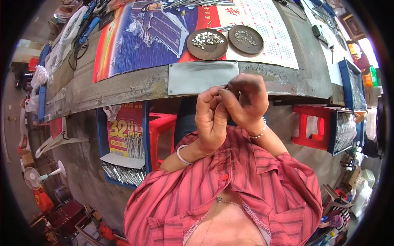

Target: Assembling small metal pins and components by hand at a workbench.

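Observation:
My left hand [211, 119] and my right hand [251, 102] are raised together just in front of the bench edge. Both have their fingers closed, fingertips meeting. A tiny dark bit shows between the fingertips; its kind is too small to make out. Just beyond them, a pale metal plate [197, 78] is fixed at the bench edge. Farther back stands a brown dish [209, 54] with many small shiny round pieces [207, 39]. Beside it on the right, a second brown dish [248, 50] holds small thin metal pieces [246, 37].
A printed poster sheet [271, 37] covers the bench [131, 88]. Metal rods [197, 3] lie at the back. Below left, a blue crate [100, 135] holds metal rods beside a red stool [160, 131]. Another red stool [303, 123] with a rod-filled tray [345, 128] stands right.

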Tool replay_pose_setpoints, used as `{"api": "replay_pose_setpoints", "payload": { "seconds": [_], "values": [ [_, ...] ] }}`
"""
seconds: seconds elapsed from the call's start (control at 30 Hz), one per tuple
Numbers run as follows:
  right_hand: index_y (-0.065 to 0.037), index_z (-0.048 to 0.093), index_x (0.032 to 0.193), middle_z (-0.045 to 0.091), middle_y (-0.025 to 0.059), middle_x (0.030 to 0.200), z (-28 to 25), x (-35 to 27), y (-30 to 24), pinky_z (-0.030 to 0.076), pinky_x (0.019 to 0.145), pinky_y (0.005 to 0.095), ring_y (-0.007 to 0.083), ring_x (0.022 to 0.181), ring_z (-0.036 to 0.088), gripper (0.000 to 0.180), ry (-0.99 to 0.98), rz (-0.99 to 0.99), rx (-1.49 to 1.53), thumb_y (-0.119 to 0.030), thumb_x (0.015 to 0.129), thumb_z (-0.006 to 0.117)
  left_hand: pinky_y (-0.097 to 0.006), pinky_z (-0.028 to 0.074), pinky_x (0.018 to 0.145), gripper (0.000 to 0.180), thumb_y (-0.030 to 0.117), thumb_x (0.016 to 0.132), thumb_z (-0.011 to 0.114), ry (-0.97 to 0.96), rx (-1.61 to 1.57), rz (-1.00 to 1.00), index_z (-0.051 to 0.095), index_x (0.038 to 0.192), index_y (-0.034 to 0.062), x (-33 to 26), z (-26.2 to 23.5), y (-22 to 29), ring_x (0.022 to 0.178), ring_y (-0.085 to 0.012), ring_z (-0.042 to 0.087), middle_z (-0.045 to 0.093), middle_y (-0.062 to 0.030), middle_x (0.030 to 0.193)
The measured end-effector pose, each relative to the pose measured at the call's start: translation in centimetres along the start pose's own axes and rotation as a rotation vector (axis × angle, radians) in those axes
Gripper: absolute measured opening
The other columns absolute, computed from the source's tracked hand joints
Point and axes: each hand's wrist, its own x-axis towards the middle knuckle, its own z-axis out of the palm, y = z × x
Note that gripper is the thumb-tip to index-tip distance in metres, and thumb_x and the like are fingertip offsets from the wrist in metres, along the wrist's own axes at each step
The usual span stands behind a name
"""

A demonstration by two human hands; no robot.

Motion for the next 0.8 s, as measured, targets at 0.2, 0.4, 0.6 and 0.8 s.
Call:
{"api": "replay_pose_setpoints", "payload": {
  "seconds": [0.2, 0.4, 0.6, 0.8],
  "values": [
    [0.000, 0.040, 0.102, 0.053, 0.0106, 0.069, 0.0, -1.3, 2.0, 0.040, 0.044, 0.0254, 0.0151, 0.052, 0.051, 0.028, 0.022, -0.182, 0.006, 0.007, 0.082, 0.058, -0.020, 0.042, 0.079, 0.033, 0.009, 0.097, 0.043, 0.002, 0.118, 0.003, 0.034, 0.128, 0.0007, -0.2, -0.2, -1.5, 0.093, -0.0091, 0.053, 0.055, -0.0088, 0.111],
    [0.000, 0.048, 0.101, 0.050, 0.0005, 0.074, -1.5, -0.6, -0.1, 0.039, 0.054, 0.0194, 0.0045, 0.064, 0.047, 0.012, 0.148, 0.479, 0.119, -0.011, 0.095, 0.048, -0.020, 0.043, 0.074, 0.030, 0.004, 0.096, 0.044, -0.077, 0.321, 0.033, 0.038, 0.125, -0.0007, 0.8, 0.8, -2.2, 0.084, -0.0073, 0.052, 0.057, -0.0067, 0.100],
    [0.000, 0.054, 0.085, 0.054, 0.0014, 0.067, -2.9, -0.5, 1.2, 0.040, 0.049, 0.0229, 0.0054, 0.057, 0.047, 0.013, -0.131, 0.469, 0.213, -0.012, 0.090, 0.056, -0.017, 0.039, 0.067, 0.027, 0.005, 0.096, 0.043, 0.029, 0.133, -0.075, 0.040, 0.123, 0.0010, 1.0, 0.7, -2.6, 0.078, -0.0052, 0.049, 0.056, -0.0046, 0.099],
    [-0.002, 0.053, 0.076, 0.052, 0.0111, 0.062, -1.5, -2.1, 3.5, 0.042, 0.045, 0.0343, 0.0281, 0.048, 0.052, 0.016, -0.111, 0.063, -0.319, -0.012, 0.086, 0.060, -0.022, 0.042, 0.083, 0.027, 0.005, 0.097, 0.042, 0.031, 0.202, -0.043, 0.039, 0.122, -0.0010, 0.0, -0.5, -4.2, 0.094, -0.0110, 0.054, 0.056, -0.0092, 0.109]
  ]
}}
